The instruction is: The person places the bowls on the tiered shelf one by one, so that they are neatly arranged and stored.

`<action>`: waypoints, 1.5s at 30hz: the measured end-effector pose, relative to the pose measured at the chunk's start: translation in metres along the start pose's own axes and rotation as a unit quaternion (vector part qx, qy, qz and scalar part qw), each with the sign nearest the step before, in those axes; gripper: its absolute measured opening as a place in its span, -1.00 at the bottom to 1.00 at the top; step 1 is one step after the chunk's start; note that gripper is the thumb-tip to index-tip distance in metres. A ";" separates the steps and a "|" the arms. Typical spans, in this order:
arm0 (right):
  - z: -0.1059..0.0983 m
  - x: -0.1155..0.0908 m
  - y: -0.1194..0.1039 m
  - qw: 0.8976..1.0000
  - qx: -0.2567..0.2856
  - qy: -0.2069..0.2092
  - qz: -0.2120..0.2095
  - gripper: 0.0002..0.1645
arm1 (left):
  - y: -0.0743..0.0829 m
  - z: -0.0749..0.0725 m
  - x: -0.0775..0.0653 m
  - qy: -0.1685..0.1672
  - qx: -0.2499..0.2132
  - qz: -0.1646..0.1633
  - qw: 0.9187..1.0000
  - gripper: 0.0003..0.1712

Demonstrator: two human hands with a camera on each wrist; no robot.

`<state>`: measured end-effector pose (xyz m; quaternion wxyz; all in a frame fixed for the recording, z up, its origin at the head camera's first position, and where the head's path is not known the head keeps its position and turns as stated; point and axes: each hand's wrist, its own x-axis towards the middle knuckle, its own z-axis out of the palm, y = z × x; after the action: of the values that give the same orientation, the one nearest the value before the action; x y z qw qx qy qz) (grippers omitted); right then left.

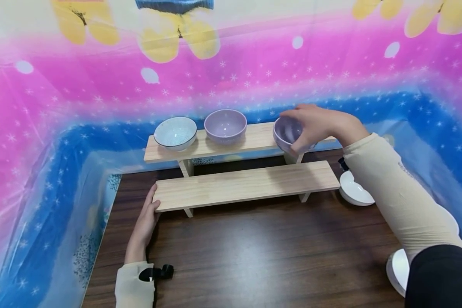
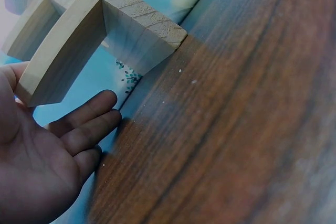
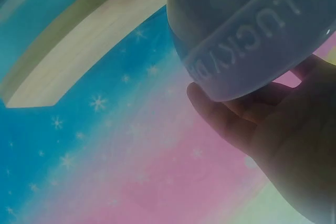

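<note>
A two-tier wooden shelf [image 1: 231, 188] stands on the dark table. My left hand [image 1: 144, 224] touches the left end of its lower board with thumb and forefinger; in the left wrist view the other fingers [image 2: 89, 129] extend below the board, apart from it. At the right of the upper board, my right hand [image 1: 315, 124] grips a purple bowl [image 1: 285, 132] by its rim. Raised lettering shows on that bowl [image 3: 247, 40] in the right wrist view. A second purple bowl [image 1: 225, 126] and a pale blue bowl [image 1: 176, 133] with a dark rim sit upright on the upper board.
A white bowl [image 1: 355, 190] lies right of the shelf, by the right forearm. Another white bowl [image 1: 398, 271] is partly hidden by the right sleeve near the front. A patterned pink and blue cloth [image 1: 254, 72] hangs behind the brown table [image 1: 246, 256].
</note>
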<state>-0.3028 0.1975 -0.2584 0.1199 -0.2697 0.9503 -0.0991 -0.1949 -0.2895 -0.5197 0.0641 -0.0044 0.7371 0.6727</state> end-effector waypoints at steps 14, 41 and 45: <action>0.000 0.042 -0.007 1.000 0.017 -0.014 -0.010 0.26 | -0.001 0.002 0.000 0.001 0.006 0.010 1.000 -0.26; 0.005 0.076 0.002 0.997 0.069 0.012 0.014 0.35 | -0.001 0.002 -0.001 0.003 0.004 0.010 1.000 -0.25; 0.010 0.070 0.005 0.997 0.078 0.025 0.008 0.40 | -0.002 0.002 -0.001 0.005 0.004 0.013 1.000 -0.25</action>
<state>-0.3601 0.1629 -0.2812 0.1171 -0.2494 0.9446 -0.1785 -0.1936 -0.2875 -0.5214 0.0520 0.0020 0.7401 0.6705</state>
